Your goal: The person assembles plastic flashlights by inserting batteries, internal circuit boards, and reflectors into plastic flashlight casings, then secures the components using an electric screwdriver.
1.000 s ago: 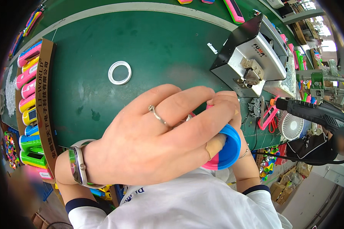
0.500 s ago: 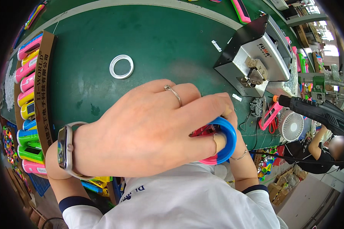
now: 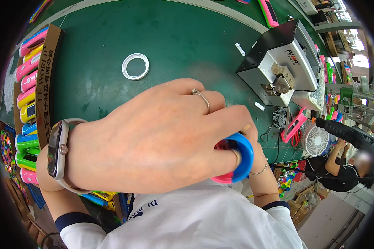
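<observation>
My left hand [image 3: 162,135], with a watch at its wrist and a ring on one finger, spans the middle of the picture. Its fingers are closed on a round casing [image 3: 247,155] with a blue rim and pink below. The thumb reaches inside the rim, where reddish parts show. Behind the casing, my right hand [image 3: 257,151] shows only in part, close against the rim, with a bracelet at the wrist. The left hand and the casing hide its fingers. A white ring [image 3: 124,68] lies on the green table [image 3: 174,45] beyond my left hand.
A cardboard box [image 3: 50,83] of colourful flashlight-like items stands at the left. At the right are a black-and-silver machine [image 3: 274,66], a pink frame [image 3: 294,126], a small white fan [image 3: 316,139] and a black power tool [image 3: 345,133]. Another person [image 3: 340,170] sits beyond them.
My left hand and the casing have shifted slightly, and the casing sits a little lower and further left. The thumb remains inside the rim. The view has moved a little.
</observation>
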{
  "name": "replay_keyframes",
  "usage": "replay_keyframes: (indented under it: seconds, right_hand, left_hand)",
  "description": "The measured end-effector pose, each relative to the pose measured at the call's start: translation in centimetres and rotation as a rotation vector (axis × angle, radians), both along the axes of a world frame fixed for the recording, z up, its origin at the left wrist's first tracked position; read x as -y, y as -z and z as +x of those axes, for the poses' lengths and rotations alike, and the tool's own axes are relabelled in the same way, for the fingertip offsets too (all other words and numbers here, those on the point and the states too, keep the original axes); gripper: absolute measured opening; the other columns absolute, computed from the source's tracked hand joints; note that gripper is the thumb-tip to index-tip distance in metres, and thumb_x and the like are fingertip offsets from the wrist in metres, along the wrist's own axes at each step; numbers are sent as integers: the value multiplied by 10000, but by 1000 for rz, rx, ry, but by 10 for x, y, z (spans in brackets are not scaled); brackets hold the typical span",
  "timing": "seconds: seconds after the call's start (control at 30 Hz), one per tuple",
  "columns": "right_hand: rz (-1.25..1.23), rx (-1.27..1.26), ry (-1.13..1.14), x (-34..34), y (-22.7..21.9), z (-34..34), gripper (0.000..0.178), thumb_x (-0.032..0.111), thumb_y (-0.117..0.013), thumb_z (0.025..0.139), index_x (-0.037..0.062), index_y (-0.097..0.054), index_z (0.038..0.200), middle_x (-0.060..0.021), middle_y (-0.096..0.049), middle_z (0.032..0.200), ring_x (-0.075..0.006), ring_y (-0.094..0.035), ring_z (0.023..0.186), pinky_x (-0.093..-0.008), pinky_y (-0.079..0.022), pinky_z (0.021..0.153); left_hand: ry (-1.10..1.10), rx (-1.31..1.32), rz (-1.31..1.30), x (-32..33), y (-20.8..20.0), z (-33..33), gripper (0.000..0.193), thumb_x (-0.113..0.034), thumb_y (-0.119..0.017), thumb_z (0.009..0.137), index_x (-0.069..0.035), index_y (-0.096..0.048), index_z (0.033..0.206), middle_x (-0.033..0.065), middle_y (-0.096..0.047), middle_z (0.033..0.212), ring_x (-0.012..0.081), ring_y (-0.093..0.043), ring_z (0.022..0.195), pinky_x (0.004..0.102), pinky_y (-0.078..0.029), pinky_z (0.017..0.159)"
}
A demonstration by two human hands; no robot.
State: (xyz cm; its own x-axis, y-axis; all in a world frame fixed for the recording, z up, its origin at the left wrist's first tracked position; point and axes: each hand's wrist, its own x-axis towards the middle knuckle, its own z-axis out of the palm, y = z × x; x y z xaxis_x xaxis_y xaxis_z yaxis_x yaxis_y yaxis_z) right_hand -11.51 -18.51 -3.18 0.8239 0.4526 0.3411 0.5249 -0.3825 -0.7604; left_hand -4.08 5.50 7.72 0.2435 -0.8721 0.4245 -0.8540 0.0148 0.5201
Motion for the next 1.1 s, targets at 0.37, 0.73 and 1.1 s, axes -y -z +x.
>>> replay_keyframes:
  seconds: [0.37, 0.73, 1.1]
  right_hand:
    - [93, 171, 118, -8, -16, 11, 431, 270, -758, 715, 70, -568, 1045, -88, -614, 980, -276, -585, 848, -376, -466, 739]
    - [112, 335, 69, -5, 3, 18, 407, 244, -763, 711, 70, -589, 1036, -82, -623, 991, -276, -593, 888, -372, -472, 757]
    - [197, 204, 141, -11, -1, 14, 453, 284, -766, 720, 58, -575, 1062, -93, -623, 997, -281, -587, 876, -367, -477, 743]
  left_hand:
    - [-74, 98, -417, 6, 25, -2, 405, -32, -683, 594, -141, -647, 982, 115, -614, 987, 220, -598, 705, 311, -486, 582]
    - [-91, 102, -429, 11, 24, -4, 366, -45, -676, 608, -146, -665, 959, 114, -626, 1001, 206, -599, 713, 306, -488, 588]
    - [-82, 62, -355, 9, 16, -5, 353, -95, -705, 609, -166, -676, 954, 110, -630, 1013, 212, -597, 733, 317, -483, 582]
